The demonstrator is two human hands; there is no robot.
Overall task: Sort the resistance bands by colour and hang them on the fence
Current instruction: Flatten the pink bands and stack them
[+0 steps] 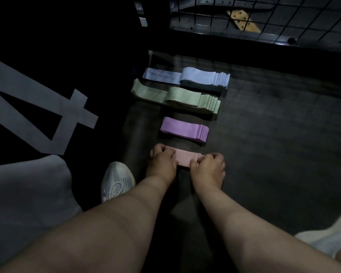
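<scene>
Left hand (161, 161), right hand (208, 164) seemingly around bands (186, 159)

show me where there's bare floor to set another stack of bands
Widest bare floor: right of the four stacks, this side of the fence. Crowded: blue stack and green stack nearly touch; left hand and right hand grip the pink stack, purple stack just beyond, white shoe to the left.

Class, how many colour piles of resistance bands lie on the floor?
4. Blue pile nearest the fence, then green pile, then purple pile, then pink pile, gripped by left hand and right hand. Further bands may hide underneath.
</scene>
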